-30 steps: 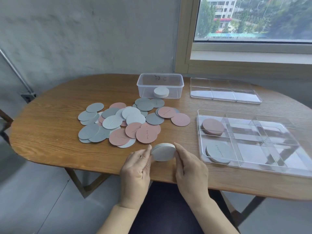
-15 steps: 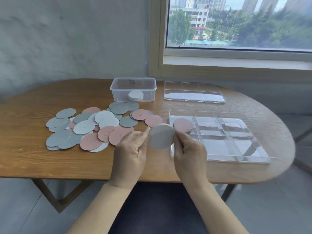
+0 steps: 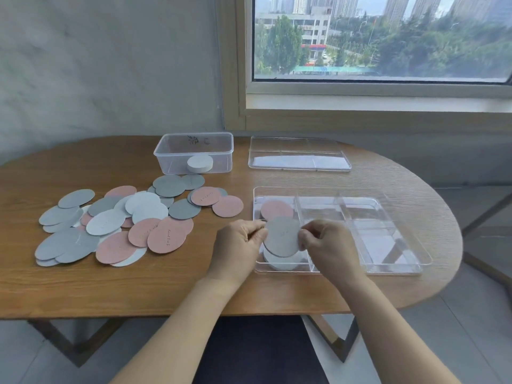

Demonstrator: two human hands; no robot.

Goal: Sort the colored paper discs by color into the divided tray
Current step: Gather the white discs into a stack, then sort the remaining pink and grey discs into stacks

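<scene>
Discs (image 3: 282, 235) now above tray (image 3: 388, 268), pile (image 3: 133, 220) leftward

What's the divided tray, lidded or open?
Open: nothing covers the divided tray, its dividers show, and a clear flat lid lies apart on the table behind it.

Oval wooden bench (image 3: 110, 286) on dark angled legs (image 3: 69, 347). Clear plastic tub (image 3: 171, 159) at its far side, with a flat clear lid (image 3: 299, 159) lying just right of it. Window (image 3: 382, 37) behind, showing trees and buildings; grey wall (image 3: 110, 65) to the left.
</scene>
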